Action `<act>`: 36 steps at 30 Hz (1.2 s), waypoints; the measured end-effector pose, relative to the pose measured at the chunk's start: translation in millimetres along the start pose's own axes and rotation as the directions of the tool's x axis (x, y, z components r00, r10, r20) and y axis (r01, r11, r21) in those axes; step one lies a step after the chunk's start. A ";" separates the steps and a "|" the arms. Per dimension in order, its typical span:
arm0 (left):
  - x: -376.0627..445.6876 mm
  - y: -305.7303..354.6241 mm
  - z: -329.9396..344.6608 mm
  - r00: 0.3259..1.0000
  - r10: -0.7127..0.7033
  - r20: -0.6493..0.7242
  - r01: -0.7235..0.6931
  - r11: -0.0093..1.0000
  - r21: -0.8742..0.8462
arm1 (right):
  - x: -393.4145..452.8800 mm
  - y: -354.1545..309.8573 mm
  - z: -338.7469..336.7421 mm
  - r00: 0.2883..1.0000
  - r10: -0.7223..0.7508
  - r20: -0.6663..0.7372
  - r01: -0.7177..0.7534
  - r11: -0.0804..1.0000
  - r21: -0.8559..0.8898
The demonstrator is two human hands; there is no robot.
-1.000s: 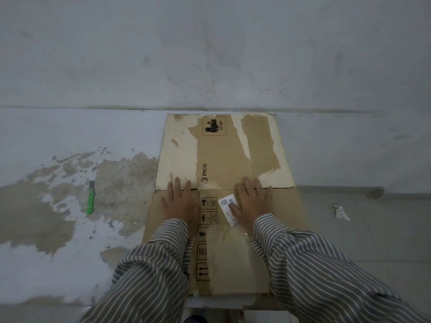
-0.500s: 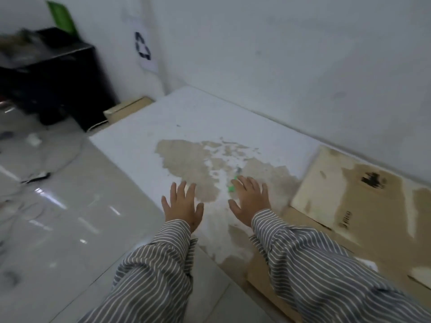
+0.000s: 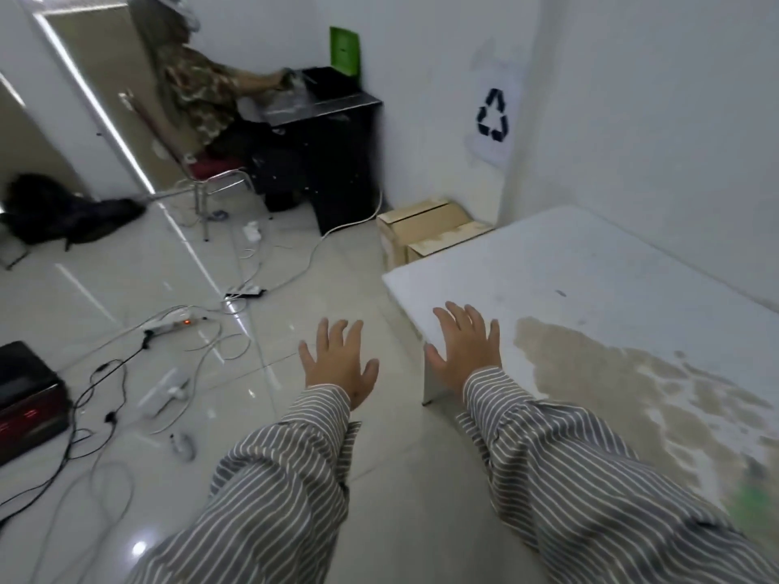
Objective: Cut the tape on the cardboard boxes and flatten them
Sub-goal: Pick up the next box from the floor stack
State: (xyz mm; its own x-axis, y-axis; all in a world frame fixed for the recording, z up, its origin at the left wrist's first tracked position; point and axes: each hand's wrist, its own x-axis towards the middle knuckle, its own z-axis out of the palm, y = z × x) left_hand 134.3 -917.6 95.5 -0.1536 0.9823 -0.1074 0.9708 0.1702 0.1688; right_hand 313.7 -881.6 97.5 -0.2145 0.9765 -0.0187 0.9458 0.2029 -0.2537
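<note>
Left hand [image 3: 337, 361], right hand [image 3: 466, 346] — fingers spread, palms down.

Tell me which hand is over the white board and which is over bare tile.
The right hand is spread over the near corner of the white board. The left hand is spread open over the glossy floor tiles beside it.

1. Loose grey sleeves [image 3: 569, 469] with thin white stripes.
2. Low white bench [image 3: 590, 271], blotched tan-brown toward its right end.
3. Pale tan cardboard boxes [image 3: 425, 229] with whitish patches.
4. Black recycling arrows [image 3: 492, 115] on a white wall.
5. Glossy pale-grey tiled floor [image 3: 126, 288].
6. Black desk [image 3: 337, 141].
</note>
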 end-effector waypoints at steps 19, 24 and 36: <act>401.6 -117.4 -51.5 0.999 0.010 0.046 -0.008 0.999 -0.034 | 418.0 -91.0 35.9 0.995 0.083 0.055 -0.084 0.996 0.015; 518.6 -112.9 -46.7 0.989 0.122 0.088 -0.120 0.992 -0.036 | 509.3 -80.8 50.5 0.979 0.194 0.068 -0.197 0.980 0.036; 785.1 -58.2 -22.1 0.821 0.508 0.262 -0.527 0.850 0.002 | 686.5 -41.7 96.2 0.780 0.614 0.124 -0.626 0.771 0.119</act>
State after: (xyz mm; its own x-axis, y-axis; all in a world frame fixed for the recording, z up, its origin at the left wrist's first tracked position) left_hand -46.9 -154.5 23.0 0.4155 0.8720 -0.2587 0.9064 -0.3732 0.1978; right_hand 103.6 -226.6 2.3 0.3833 0.8769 -0.2901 0.8343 -0.4635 -0.2985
